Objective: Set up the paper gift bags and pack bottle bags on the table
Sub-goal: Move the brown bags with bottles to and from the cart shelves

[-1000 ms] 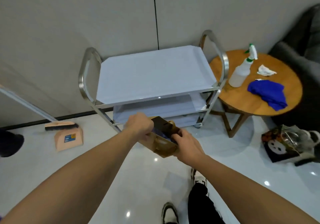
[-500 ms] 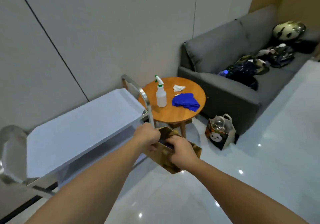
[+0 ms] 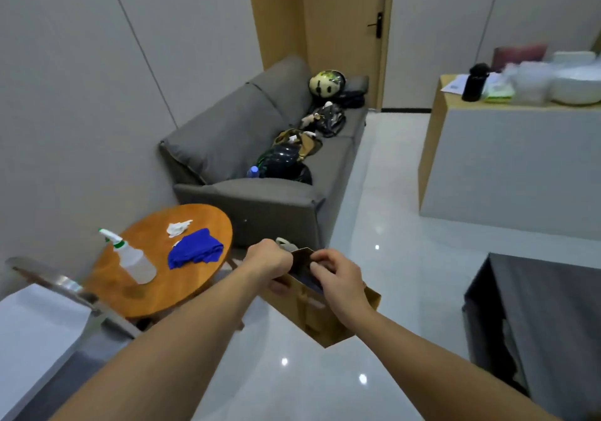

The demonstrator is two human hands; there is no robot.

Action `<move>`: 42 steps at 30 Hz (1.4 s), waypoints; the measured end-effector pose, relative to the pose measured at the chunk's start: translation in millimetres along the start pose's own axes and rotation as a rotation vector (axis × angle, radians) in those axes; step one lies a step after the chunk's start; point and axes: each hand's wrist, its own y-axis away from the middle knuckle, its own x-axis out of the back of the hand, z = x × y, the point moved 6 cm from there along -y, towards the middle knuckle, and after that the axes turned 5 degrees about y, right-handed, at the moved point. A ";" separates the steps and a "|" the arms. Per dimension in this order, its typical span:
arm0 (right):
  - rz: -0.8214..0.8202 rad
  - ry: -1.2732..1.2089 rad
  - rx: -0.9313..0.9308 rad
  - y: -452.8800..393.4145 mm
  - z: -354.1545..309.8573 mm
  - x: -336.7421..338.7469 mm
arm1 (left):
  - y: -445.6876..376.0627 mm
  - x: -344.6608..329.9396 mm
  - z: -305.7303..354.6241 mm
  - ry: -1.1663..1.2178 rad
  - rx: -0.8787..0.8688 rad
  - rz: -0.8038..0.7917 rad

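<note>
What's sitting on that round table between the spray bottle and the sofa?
In the head view, a blue cloth and a crumpled white tissue lie on the round table between the spray bottle and the sofa.

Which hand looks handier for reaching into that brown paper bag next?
Probably the right hand: its fingers already curl over the brown paper bag mouth, while the left hand grips the rim, steadying it.

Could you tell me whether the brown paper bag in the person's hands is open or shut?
Open: the left hand and right hand hold the brown paper bag apart, showing its dark inside.
</note>
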 end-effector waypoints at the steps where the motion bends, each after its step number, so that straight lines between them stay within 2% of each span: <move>1: 0.121 -0.011 -0.047 -5.8 7.0 24.3 | 0.4 -15.9 18.5 -0.007 -0.024 -0.008; 4: 0.394 0.017 -0.158 -16.4 34.1 94.5 | 2.0 -63.3 69.7 0.005 -0.078 -0.061; 8: 0.540 -0.006 -0.184 -22.0 66.0 181.7 | 2.4 -115.5 134.8 0.025 -0.115 -0.151; 10: 0.558 -0.072 -0.195 -23.4 80.7 220.2 | 2.2 -140.8 164.8 0.013 -0.120 -0.183; 15: 0.421 -0.170 -0.239 -22.7 114.1 288.4 | -0.8 -216.2 229.1 -0.042 -0.146 -0.274; 16: 0.420 -0.075 -0.219 -21.0 119.5 301.9 | 0.0 -232.9 242.9 -0.060 -0.155 -0.297; 18: 0.356 0.325 -0.193 -18.6 130.9 322.7 | 1.5 -267.3 272.0 -0.062 -0.175 -0.341; 19: 0.289 0.536 -0.211 -18.2 142.7 327.9 | 2.7 -285.1 287.0 -0.066 -0.191 -0.364; 21: 0.256 0.770 -0.312 -16.5 168.1 341.0 | 8.2 -321.4 316.4 -0.098 -0.228 -0.423; 25: 0.532 0.879 -0.505 -27.6 213.5 378.9 | 22.9 -388.7 370.2 -0.202 -0.324 -0.550; 29: 0.735 0.827 -0.624 -46.8 238.9 432.0 | 16.2 -451.9 416.6 -0.310 -0.365 -0.653; 32: 0.898 0.862 -0.569 -56.5 246.3 467.3 | 10.4 -494.7 449.2 -0.402 -0.401 -0.723; 34: 1.003 0.776 -0.567 -57.5 260.2 489.0 | 11.2 -521.5 468.2 -0.448 -0.431 -0.777; 37: 1.018 0.528 -0.717 -56.1 277.6 514.3 | 11.3 -553.8 486.5 -0.496 -0.457 -0.844; 39: 1.085 0.348 -0.776 -52.4 281.9 525.2 | 12.2 -575.0 495.5 -0.508 -0.489 -0.871; 42: 1.068 0.243 -0.809 -48.3 277.9 544.0 | 11.1 -603.6 501.5 -0.517 -0.528 -0.883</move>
